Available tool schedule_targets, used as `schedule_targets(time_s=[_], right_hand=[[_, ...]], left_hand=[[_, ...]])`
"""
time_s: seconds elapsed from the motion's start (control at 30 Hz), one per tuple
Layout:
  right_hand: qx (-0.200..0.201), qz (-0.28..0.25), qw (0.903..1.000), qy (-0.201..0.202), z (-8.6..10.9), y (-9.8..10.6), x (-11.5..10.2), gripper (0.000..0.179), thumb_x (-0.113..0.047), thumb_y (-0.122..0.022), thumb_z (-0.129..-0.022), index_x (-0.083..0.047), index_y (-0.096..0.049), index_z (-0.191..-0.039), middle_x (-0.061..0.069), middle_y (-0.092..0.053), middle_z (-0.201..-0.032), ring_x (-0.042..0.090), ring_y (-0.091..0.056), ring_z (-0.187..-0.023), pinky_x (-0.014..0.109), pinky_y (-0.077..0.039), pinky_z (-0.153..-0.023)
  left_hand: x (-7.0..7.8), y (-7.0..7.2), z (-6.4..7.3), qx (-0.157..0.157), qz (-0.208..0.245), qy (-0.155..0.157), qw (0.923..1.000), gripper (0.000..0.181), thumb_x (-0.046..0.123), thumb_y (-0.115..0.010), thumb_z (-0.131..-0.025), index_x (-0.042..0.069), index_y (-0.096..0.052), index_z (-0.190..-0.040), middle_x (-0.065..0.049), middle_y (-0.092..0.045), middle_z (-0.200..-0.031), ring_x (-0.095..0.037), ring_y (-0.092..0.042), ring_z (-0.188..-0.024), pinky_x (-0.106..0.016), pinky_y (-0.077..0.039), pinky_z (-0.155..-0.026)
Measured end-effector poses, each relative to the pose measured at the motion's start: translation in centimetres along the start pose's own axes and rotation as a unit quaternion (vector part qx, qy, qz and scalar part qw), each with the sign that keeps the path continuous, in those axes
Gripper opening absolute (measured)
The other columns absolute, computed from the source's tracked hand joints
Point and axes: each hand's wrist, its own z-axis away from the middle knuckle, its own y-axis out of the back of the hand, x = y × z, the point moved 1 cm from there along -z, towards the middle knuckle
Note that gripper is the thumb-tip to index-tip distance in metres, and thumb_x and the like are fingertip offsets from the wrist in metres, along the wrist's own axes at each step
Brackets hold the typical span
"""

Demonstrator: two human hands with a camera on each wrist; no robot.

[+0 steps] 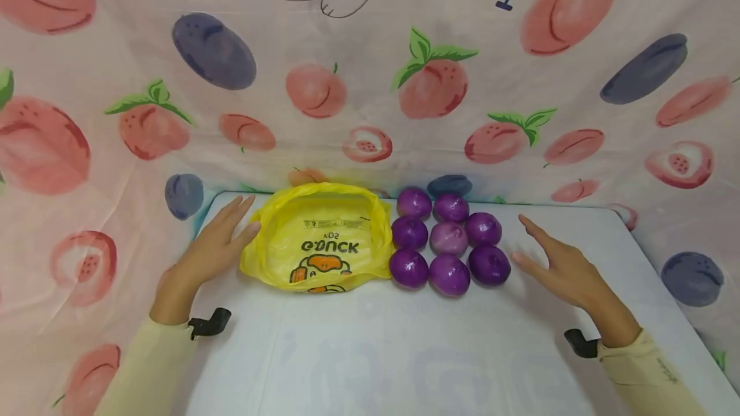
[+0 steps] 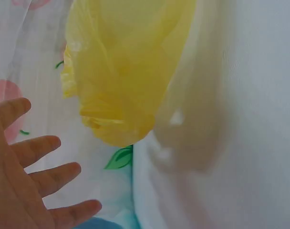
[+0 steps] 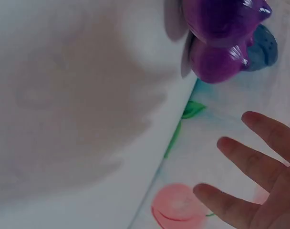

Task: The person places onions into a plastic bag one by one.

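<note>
A yellow plastic bag [image 1: 317,268] with a cartoon duck print lies on the white table, its mouth spread wide. My left hand [image 1: 215,250] is at the bag's left side, fingers straight and thumb right at the rim. In the left wrist view the same hand [image 2: 25,176] shows spread fingers beside the hanging yellow plastic [image 2: 121,81]. Several shiny purple onions [image 1: 449,238] sit close together to the right of the bag. My right hand [image 1: 563,269] is held apart from them on the right, its fingers extended and holding nothing.
The white table [image 1: 370,352] stretches toward me in front of the bag and onions. A fruit-printed cloth [image 1: 248,31] hangs behind and around it. Black wrist mounts [image 1: 211,323] stick out from both sleeves.
</note>
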Motion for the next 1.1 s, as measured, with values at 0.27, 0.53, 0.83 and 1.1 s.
schedule_targets(time_s=[0.27,0.53,0.83,1.1], right_hand=[[-0.021,-0.094,0.9952,0.019,-0.8,-1.4,-0.1,0.062,-0.041,-0.049,-0.107,-0.02,-0.027,-0.161,0.025,-0.055,-0.147,0.05,-0.055,-0.13,0.073,-0.043,-0.098],[-0.068,-0.156,0.9854,0.001,-1.3,-2.6,0.6,0.051,-0.043,-0.04,-0.109,-0.019,-0.042,-0.154,0.028,-0.049,-0.151,0.053,-0.049,-0.134,0.067,-0.049,-0.095],[-0.096,-0.208,0.9734,-0.004,-1.8,-3.1,0.8,0.051,-0.043,-0.038,-0.11,-0.016,-0.045,-0.153,0.024,-0.042,-0.157,0.046,-0.049,-0.134,0.054,-0.056,-0.092],[-0.136,-0.229,0.9635,-0.022,-2.8,-3.9,1.4,0.057,-0.044,-0.053,-0.105,-0.017,-0.043,-0.155,0.025,-0.041,-0.158,0.046,-0.048,-0.134,0.049,-0.055,-0.093]], left_hand=[[-1.6,-1.8,-1.6,-0.011,0.137,0.023,0.9902,0.068,0.052,-0.038,-0.108,0.02,-0.017,-0.165,-0.019,-0.018,-0.17,-0.05,-0.02,-0.152,-0.074,-0.017,-0.118],[-2.1,-3.1,-2.2,-0.028,0.24,0.072,0.9677,0.067,0.049,-0.039,-0.109,0.026,-0.012,-0.166,-0.016,-0.018,-0.171,-0.046,-0.011,-0.156,-0.072,-0.01,-0.12],[-2.6,-3.9,-2.8,-0.011,0.324,0.064,0.9439,0.064,0.049,-0.04,-0.109,0.026,-0.02,-0.165,-0.009,-0.022,-0.171,-0.035,-0.009,-0.159,-0.063,-0.004,-0.126],[-3.3,-4.7,-3.5,-0.025,0.394,0.068,0.916,0.064,0.045,-0.052,-0.106,0.03,-0.028,-0.163,-0.001,-0.018,-0.172,-0.03,-0.015,-0.158,-0.056,-0.015,-0.127]])
